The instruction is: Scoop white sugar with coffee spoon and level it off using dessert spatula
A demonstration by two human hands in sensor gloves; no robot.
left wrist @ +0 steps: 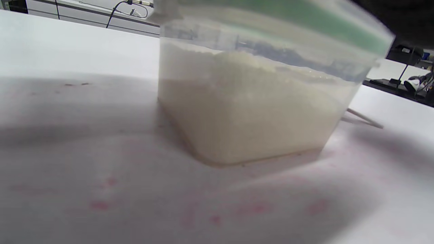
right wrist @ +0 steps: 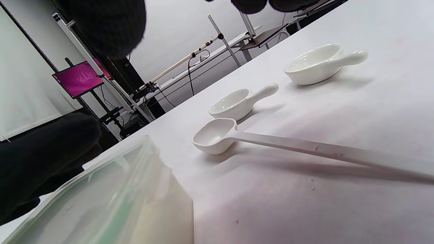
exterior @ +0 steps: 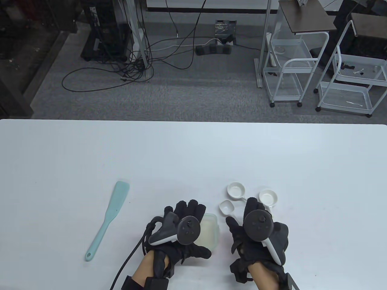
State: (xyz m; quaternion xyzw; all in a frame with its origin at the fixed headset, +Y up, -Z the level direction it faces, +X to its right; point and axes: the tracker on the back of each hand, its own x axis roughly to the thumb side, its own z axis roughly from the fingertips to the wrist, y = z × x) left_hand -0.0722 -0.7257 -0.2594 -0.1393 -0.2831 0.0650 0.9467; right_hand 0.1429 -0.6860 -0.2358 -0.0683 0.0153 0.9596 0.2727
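A clear tub of white sugar [exterior: 210,234], with a green-sealed lid on it, stands near the table's front edge; it fills the left wrist view [left wrist: 251,112]. My left hand [exterior: 198,231] lies over its left part, and the grip is hidden. The white coffee spoon [right wrist: 217,135] lies on the table with its bowl [exterior: 226,207] right of the tub. My right hand [exterior: 242,213] hovers over its long handle with fingers apart, holding nothing. The mint dessert spatula [exterior: 107,220] lies untouched, well left of my left hand.
Two small white short-handled dishes [exterior: 235,190] [exterior: 268,197] sit just beyond the right hand, also in the right wrist view [right wrist: 234,103] [right wrist: 318,64]. The white table [exterior: 193,151] stretches far beyond them. Carts and cables are on the floor behind.
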